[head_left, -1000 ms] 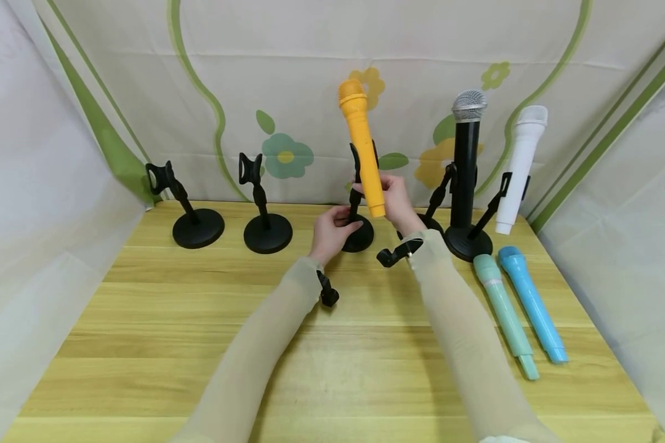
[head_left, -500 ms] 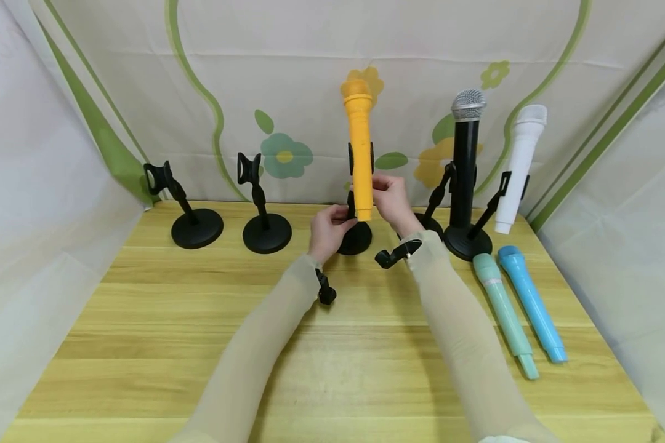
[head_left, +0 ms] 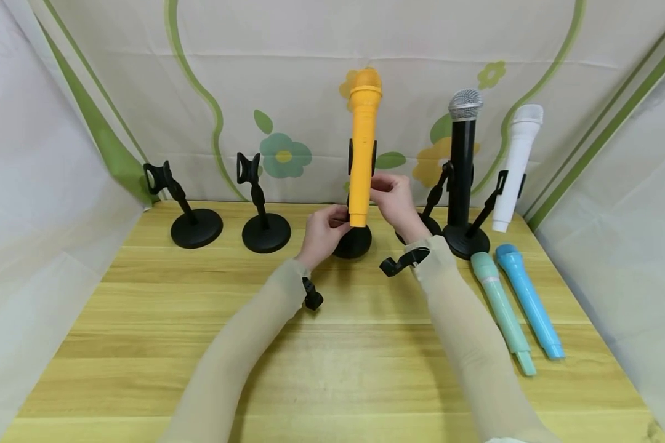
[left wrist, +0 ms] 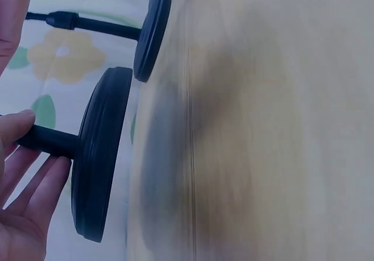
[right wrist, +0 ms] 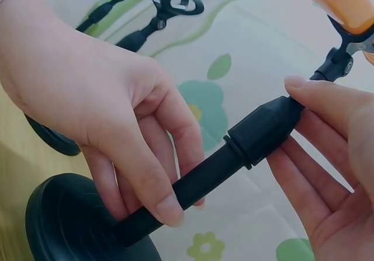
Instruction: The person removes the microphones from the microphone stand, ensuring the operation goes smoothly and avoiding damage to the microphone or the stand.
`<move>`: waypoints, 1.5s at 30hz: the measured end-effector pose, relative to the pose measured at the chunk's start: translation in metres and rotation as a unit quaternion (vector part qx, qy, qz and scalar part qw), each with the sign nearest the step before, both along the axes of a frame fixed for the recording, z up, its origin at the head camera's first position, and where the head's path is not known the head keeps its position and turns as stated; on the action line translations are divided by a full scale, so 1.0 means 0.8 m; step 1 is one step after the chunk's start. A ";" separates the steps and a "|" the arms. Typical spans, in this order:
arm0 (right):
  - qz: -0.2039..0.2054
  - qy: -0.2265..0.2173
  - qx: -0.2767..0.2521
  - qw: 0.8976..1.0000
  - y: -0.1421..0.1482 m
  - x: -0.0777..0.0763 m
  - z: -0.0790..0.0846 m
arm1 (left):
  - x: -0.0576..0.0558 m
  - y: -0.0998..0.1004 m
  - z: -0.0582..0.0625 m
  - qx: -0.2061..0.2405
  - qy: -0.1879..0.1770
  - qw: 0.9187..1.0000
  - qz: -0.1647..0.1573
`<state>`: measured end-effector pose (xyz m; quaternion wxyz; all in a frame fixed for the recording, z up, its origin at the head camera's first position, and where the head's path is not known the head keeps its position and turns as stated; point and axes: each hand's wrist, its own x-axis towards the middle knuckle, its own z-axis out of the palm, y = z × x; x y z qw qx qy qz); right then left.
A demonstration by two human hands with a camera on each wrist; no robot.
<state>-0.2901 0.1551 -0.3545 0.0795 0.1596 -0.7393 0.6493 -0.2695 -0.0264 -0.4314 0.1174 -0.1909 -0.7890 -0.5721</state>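
Observation:
A yellow-orange microphone [head_left: 364, 141] sits in the clip of a black microphone stand [head_left: 352, 243], its head up and leaning slightly right in the head view. My left hand [head_left: 320, 236] pinches the stand's lower pole, just above the round base. Higher up, my right hand [head_left: 397, 205] holds the pole between thumb and fingers, by the collar [right wrist: 263, 131] seen in the right wrist view. In the left wrist view, a gap and a shadow show between the base [left wrist: 100, 156] and the tabletop. The microphone hides much of the pole in the head view.
Two bare stands [head_left: 196, 228] [head_left: 266, 233] are at the left. To the right, a black microphone [head_left: 462, 166] with a silver head and a white microphone [head_left: 518, 163] sit in stands. Green [head_left: 503, 311] and blue [head_left: 529, 301] microphones lie on the wooden table [head_left: 332, 375]. Patterned cloth [head_left: 310, 37] rises behind.
The yellow-orange microphone has swung from leaning left to leaning slightly right, its stand turning with it. The stand's base has shifted a little left and nearer. Both hands have kept their hold on the stand.

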 end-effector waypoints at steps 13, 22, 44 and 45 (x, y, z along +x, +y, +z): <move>0.038 0.039 0.012 0.998 0.007 0.052 -0.004 | 0.045 -0.015 0.006 0.009 0.003 0.997 -0.081; 0.077 0.043 0.014 0.996 0.005 0.087 -0.018 | 0.076 -0.026 0.000 -0.029 -0.023 0.993 -0.116; 0.079 0.052 0.016 0.995 -0.001 0.108 -0.034 | 0.094 -0.035 -0.009 -0.039 -0.042 0.988 -0.142; 0.081 0.052 0.016 0.995 0.000 0.109 -0.034 | 0.094 -0.035 -0.009 -0.037 -0.043 0.988 -0.142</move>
